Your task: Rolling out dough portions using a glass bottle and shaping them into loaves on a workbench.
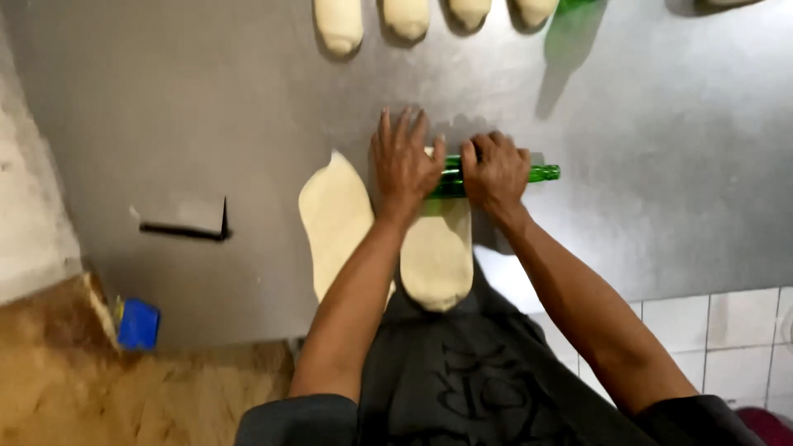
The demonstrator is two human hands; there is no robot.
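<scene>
Both hands press on a green glass bottle (541, 173) lying on its side across a flattened oval of pale dough (438, 256). My left hand (403, 162) lies flat with fingers spread over the bottle's left part. Over the bottle's middle my right hand (496, 173) curls, knuckles up; the bottle's neck sticks out to the right. A second flattened dough piece (334, 219) lies just left of my left forearm. All of it rests on a grey metal table (661, 165).
Several oblong dough rolls (339, 25) line the table's far edge, beside another green bottle (574, 4) standing at the top. A dark-edged metal scraper (186, 221) lies at the left. A blue object (138, 324) sits below the table edge. White floor tiles (719, 339) show at the lower right.
</scene>
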